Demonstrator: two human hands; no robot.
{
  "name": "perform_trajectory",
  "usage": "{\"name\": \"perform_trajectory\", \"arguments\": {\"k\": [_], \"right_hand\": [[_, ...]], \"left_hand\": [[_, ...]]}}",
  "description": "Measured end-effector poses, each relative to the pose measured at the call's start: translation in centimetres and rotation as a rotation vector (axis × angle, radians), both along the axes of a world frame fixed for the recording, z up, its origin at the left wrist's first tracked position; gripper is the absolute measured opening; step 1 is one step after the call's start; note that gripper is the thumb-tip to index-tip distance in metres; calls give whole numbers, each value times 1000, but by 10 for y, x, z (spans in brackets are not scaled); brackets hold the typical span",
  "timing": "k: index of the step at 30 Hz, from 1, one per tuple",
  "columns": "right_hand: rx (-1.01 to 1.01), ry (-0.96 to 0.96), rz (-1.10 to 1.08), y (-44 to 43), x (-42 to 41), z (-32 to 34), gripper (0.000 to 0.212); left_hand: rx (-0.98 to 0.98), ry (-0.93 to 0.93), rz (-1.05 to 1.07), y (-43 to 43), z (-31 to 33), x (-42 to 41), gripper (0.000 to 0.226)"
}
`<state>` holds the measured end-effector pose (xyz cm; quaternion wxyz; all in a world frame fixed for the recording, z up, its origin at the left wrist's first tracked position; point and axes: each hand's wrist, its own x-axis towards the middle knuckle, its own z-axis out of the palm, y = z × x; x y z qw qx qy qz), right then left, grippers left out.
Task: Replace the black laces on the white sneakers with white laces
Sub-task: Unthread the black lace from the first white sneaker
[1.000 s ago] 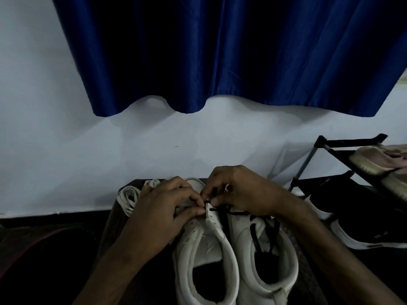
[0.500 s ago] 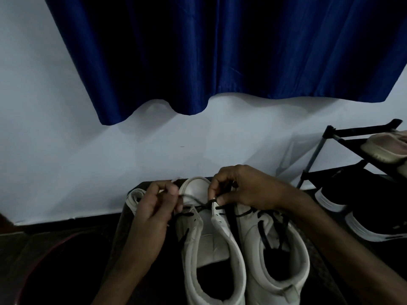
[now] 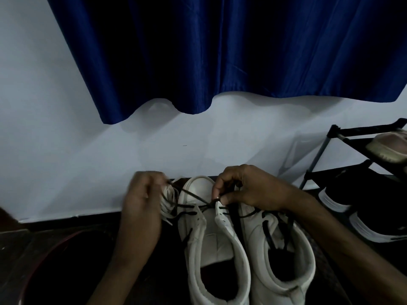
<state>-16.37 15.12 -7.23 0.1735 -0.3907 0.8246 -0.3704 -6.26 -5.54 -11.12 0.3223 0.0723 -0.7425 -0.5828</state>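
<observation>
**Q:** Broadly, what does the figure show, from the largest item down?

**A:** A blue curtain (image 3: pixel 220 51) hangs over a pale wall (image 3: pixel 55 128). At right stands a black shoe rack (image 3: pixel 330 137) holding dark shoes (image 3: pixel 361 219). In the lower centre lie two white sneakers, A (image 3: pixel 211 238) on the viewer's left and B (image 3: pixel 288 249) just beside it, flanks touching.

**Q:** How are the sneakers oriented?

**A:** The long axes run near to far. The toes point at the wall and the open heel collars face the camera. Both are scuffed white low-tops. A's tongue is exposed and its upper eyelets are bare, while B has dark lacing hanging loose into its opening.

**Q:** And the hands?

**A:** The right hand (image 3: pixel 248 190) rests over the toes, its thumb and forefinger pressed together on the top of A's right eyelet strip. The left hand (image 3: pixel 143 201), blurred, has its fingers curled on the black lace (image 3: pixel 193 197).

**Q:** Where does that lace run?

**A:** It runs taut and diagonal from the left hand to the pinched strip, with further crossings threaded lower down. A bundle of white laces (image 3: pixel 168 202) lies beside A's toe, partly behind the left hand.
</observation>
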Motion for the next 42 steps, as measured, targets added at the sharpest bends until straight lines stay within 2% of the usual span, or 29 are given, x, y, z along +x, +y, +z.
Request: {"name": "perform_trajectory", "arguments": {"k": [1,2,3,5,10,12,15,20,21,22,25,26,27,29,33,34,36,40,42], "right_hand": [[-4,-5,-2,0,0,-1,13],[-9,-10,-5,0,0,-2,14],[-15,-13,-10,0,0,-2,14],[-26,-20,-19,1,0,-3,14],[-24,-18,-19,0,1,-1,14],[-16,-4,-16,-1,1,-1,15],[-8,7,-9,-1,1,-1,14],[-14,-1,-6,-1,1,-1,13],[-18,-8,-6,0,1,-2,13],[-20,-18,-4,0,1,-1,13],[-21,-35,3,1,2,0,12],[-23,-40,1,2,2,1,12],[-28,-45,-3,2,2,1,12],[-32,-51,-11,2,2,1,12],[-17,-40,-11,1,1,1,13],[-16,-30,-13,1,1,0,14],[-13,-16,-21,1,0,-1,15],[-11,-24,-13,2,0,-1,14],[-9,-22,-12,1,-1,-1,14]], "left_hand": [[271,8,30,-5,3,0,23],[452,-10,40,-12,4,0,27],[506,-39,20,-17,4,1,31],[355,-74,-41,-16,2,3,35],[-477,-37,-154,0,7,6,32],[-686,-39,-259,3,5,3,25],[-718,-47,-321,7,2,0,21],[-835,11,-187,9,0,-2,22],[-752,46,-159,9,-1,-2,18],[-569,71,-117,8,-1,-2,16],[198,89,34,-7,0,-3,23],[336,76,47,-12,0,-3,26],[353,58,35,-14,0,-3,25],[168,42,-18,-10,3,-1,16],[-552,-2,-218,4,4,2,25],[-669,-16,-267,7,3,1,24],[-736,-40,-316,9,2,-1,22],[-843,-47,-235,12,4,-2,19],[-824,12,-178,15,4,-1,18]]}}
